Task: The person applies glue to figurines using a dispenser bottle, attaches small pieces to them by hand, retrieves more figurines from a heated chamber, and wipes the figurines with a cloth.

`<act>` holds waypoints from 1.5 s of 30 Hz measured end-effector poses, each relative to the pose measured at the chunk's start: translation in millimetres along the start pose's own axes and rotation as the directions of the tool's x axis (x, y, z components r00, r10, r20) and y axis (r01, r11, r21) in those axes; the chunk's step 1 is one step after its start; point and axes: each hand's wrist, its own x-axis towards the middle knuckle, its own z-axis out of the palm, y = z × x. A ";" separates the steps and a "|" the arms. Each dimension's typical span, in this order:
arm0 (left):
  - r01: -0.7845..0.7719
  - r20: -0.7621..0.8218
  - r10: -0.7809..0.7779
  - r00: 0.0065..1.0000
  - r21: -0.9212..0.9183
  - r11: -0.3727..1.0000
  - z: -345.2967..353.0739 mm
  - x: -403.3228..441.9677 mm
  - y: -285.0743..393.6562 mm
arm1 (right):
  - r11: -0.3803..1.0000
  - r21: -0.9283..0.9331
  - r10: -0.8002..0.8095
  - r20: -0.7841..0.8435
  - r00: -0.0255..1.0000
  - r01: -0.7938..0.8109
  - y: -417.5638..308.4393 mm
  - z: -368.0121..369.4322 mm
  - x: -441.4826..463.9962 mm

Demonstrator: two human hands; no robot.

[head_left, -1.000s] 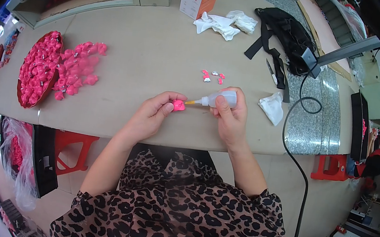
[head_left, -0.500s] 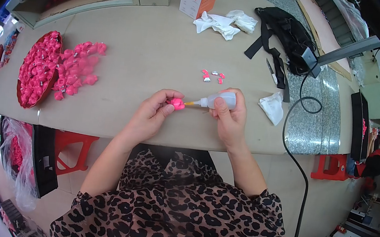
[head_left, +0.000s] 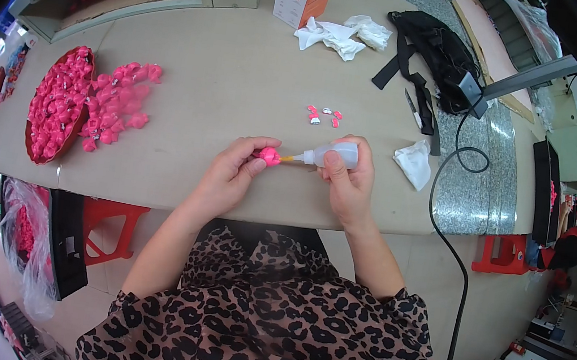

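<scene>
Pink and glossy, a small piece [head_left: 270, 156] is held above the table [head_left: 221, 84], close to its near edge, in front of the person. The left hand [head_left: 233, 170] has its thumb and fingers clamped on this piece. The right hand [head_left: 348, 183] is closed around a translucent bottle [head_left: 337, 156], which lies nearly level, with its thin yellowish nozzle [head_left: 293, 158] directed to the piece; the tip seems to touch it, but it is too small here to be sure. Just beyond the bottle lie several little pink-and-white parts [head_left: 323, 116]. On the person's left, loose pink pieces [head_left: 118, 103] are spread beside a reddish tray [head_left: 79, 134] heaped with similar ones. To the right of the right hand rests a crumpled white cloth [head_left: 413, 164], and beyond it a knife-like tool [head_left: 413, 109].
</scene>
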 end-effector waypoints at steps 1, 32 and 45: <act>0.006 -0.004 -0.006 1.000 -0.013 1.000 0.2 0.0 0.3 | 1.000 -0.014 -0.007 0.003 1.000 0.007 0.0 0.1 -0.3; 0.034 -0.012 -0.038 0.999 -0.242 0.970 2.2 1.8 2.8 | 1.000 -0.010 -0.025 -0.052 0.998 0.024 1.4 6.1 -2.1; -0.127 -0.133 0.100 0.986 -0.210 0.969 6.1 0.4 -9.5 | 0.924 0.375 0.120 -0.083 0.989 -0.080 -1.3 8.9 -4.7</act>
